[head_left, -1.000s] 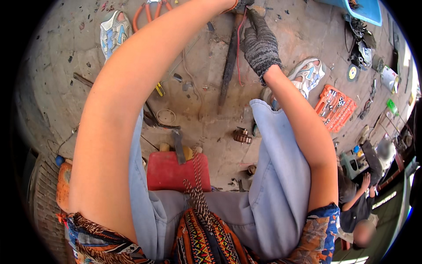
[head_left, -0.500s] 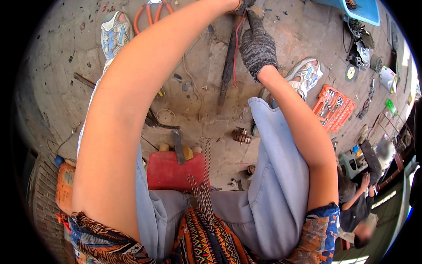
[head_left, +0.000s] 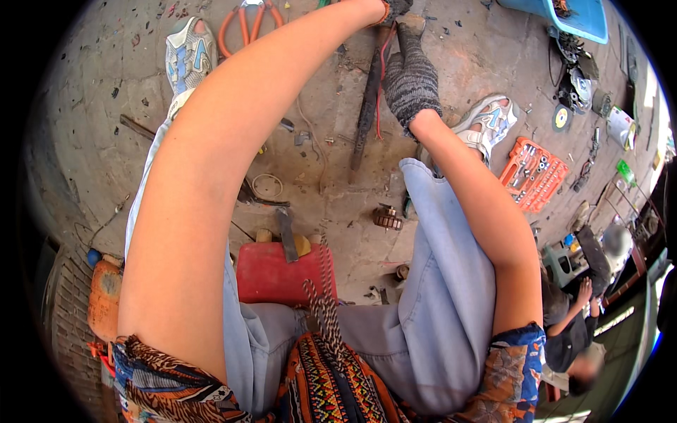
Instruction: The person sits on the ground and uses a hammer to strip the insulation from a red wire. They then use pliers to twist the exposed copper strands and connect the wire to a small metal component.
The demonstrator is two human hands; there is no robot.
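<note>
I cannot tell if your left hand (head_left: 400, 8) and right hand (head_left: 412, 83) are gripping anything at the top middle of the frame, but the red wire (head_left: 383, 60) there is lying loose-ended beside the dark bar (head_left: 367, 109), so your work is looking unfinished.

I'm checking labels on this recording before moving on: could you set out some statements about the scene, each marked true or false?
1. The right hand wears a grey knitted glove. True.
2. The red wire hangs to the left of the long dark bar in the picture. False: it is on the bar's right.
3. The left hand is at the picture's top edge. True.
4. The orange tool case is shut. False: it lies open, showing metal pieces.
5. A blue bin stands at upper right. True.
</note>
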